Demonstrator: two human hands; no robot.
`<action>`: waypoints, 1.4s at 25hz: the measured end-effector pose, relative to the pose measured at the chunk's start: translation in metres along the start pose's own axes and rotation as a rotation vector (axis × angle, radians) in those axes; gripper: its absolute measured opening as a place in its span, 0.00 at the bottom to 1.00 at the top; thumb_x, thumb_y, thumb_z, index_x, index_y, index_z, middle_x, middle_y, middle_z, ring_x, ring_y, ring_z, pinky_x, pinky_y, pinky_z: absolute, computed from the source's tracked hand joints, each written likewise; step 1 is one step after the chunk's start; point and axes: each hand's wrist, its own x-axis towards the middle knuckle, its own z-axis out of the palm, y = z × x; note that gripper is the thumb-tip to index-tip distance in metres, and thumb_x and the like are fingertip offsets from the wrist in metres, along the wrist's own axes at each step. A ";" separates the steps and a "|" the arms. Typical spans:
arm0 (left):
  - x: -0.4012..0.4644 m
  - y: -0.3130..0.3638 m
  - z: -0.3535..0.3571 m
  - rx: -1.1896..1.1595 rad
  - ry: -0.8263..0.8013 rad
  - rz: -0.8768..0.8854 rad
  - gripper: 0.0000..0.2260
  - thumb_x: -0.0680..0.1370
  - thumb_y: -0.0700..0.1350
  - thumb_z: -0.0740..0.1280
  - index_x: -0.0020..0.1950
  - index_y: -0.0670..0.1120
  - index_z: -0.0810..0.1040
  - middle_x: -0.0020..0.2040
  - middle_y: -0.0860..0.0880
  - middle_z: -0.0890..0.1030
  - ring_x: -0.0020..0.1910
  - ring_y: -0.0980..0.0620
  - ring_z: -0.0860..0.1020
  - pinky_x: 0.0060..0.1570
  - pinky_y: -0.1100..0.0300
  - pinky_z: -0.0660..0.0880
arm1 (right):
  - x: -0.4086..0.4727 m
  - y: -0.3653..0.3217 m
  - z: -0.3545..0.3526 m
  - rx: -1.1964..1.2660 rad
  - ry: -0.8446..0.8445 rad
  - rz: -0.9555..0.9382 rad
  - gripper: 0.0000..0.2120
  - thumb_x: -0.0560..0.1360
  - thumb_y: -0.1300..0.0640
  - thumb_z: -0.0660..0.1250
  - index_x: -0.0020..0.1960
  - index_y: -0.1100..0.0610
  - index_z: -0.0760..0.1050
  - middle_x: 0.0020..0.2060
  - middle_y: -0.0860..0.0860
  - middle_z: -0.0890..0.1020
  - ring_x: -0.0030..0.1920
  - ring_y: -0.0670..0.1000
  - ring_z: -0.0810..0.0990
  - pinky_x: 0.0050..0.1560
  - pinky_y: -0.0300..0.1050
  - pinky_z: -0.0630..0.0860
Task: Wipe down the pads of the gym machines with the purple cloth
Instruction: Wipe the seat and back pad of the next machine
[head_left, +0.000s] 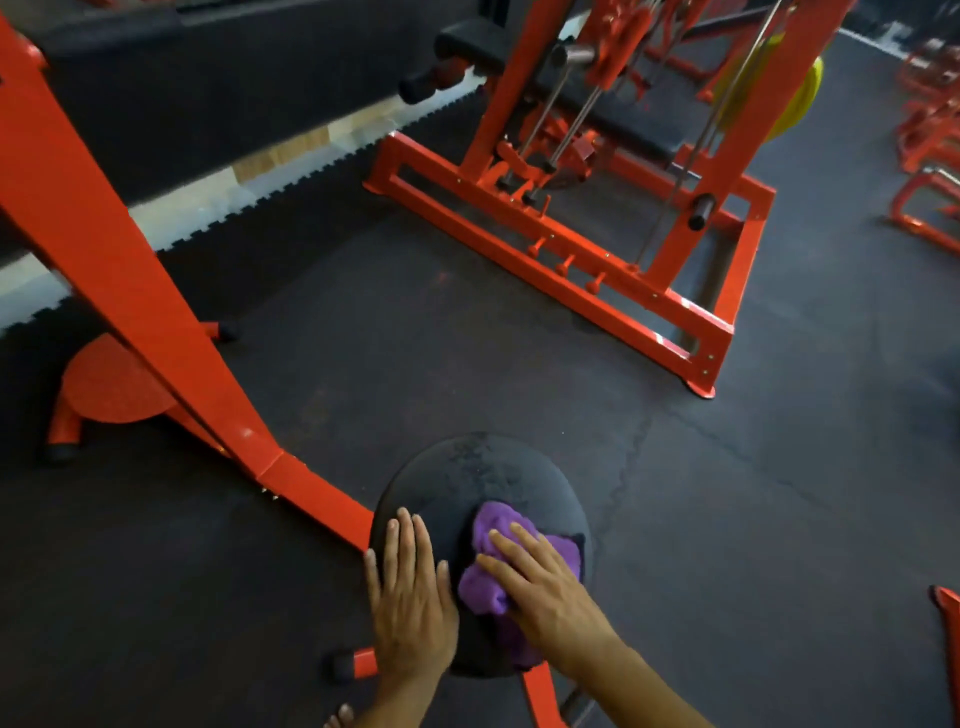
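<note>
Crumpled purple cloth (511, 564) lies bunched under flat right hand (545, 597), grip apart, on round black pad (462, 478).

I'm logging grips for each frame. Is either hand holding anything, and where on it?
The right hand presses flat on the middle of the purple cloth. The left hand lies flat on the round pad, gripping nothing.

The flat right hand (545, 592) covers the middle of the crumpled purple cloth (488, 587), and both hands hide the near part of the round black seat pad (467, 478). The tall red steel machine frame (104, 249) runs off the top-left edge.
</note>
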 end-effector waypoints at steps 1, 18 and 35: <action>0.004 -0.006 0.002 -0.018 0.008 0.030 0.28 0.81 0.48 0.55 0.79 0.38 0.66 0.82 0.42 0.62 0.80 0.44 0.63 0.77 0.38 0.60 | 0.023 0.006 0.008 -0.019 -0.006 -0.037 0.27 0.74 0.51 0.65 0.73 0.48 0.71 0.73 0.49 0.73 0.77 0.56 0.64 0.73 0.59 0.66; 0.059 -0.050 -0.001 0.090 0.032 0.356 0.28 0.83 0.48 0.53 0.83 0.40 0.58 0.85 0.44 0.55 0.83 0.47 0.54 0.80 0.43 0.56 | -0.021 -0.004 0.035 0.117 0.136 0.176 0.24 0.74 0.54 0.67 0.70 0.50 0.73 0.73 0.47 0.72 0.77 0.57 0.65 0.74 0.63 0.62; 0.068 -0.055 0.006 -0.453 0.046 -0.062 0.31 0.84 0.56 0.49 0.84 0.42 0.54 0.84 0.50 0.53 0.82 0.56 0.52 0.76 0.72 0.46 | -0.046 -0.014 0.035 0.164 0.284 0.410 0.24 0.73 0.56 0.60 0.69 0.54 0.73 0.73 0.46 0.71 0.77 0.54 0.63 0.75 0.54 0.59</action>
